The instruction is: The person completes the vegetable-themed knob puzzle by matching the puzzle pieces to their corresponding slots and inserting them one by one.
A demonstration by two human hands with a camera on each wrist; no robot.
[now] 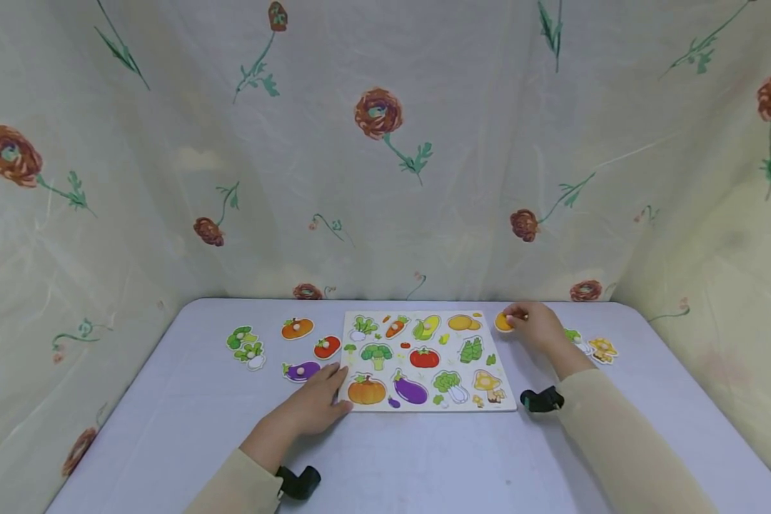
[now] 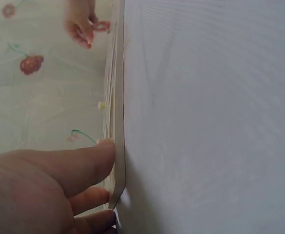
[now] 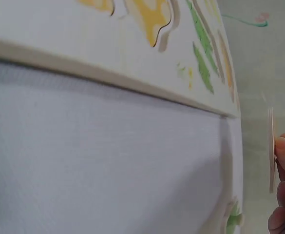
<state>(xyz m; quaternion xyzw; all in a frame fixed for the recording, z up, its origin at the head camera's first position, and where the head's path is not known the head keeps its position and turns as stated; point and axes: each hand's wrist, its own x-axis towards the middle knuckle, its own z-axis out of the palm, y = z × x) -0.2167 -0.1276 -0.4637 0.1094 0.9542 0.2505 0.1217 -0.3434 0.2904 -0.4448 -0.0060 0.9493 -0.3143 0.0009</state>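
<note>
A wooden vegetable puzzle board (image 1: 398, 360) lies on the table. My left hand (image 1: 318, 401) rests at its near left corner; the thumb (image 2: 91, 163) touches the front edge and the fingers lie along the left side. Beyond the board's far right corner, my right hand (image 1: 533, 328) pinches a flat orange-yellow puzzle piece (image 1: 503, 323), raised off the table and seen edge-on in the right wrist view (image 3: 272, 151). The carrot piece (image 1: 396, 326) and corn piece (image 1: 427, 328) sit in the board, each with a pale knob. The potato picture (image 1: 460, 323) is at its far right.
Left of the board lie a pumpkin piece (image 1: 297, 328), a tomato piece (image 1: 327, 348), an eggplant piece (image 1: 300, 371) and two green-topped pieces (image 1: 250, 355). To the right are a mushroom piece (image 1: 602, 350) and a leafy green piece (image 1: 573, 335). A flowered curtain (image 1: 385, 214) surrounds the table.
</note>
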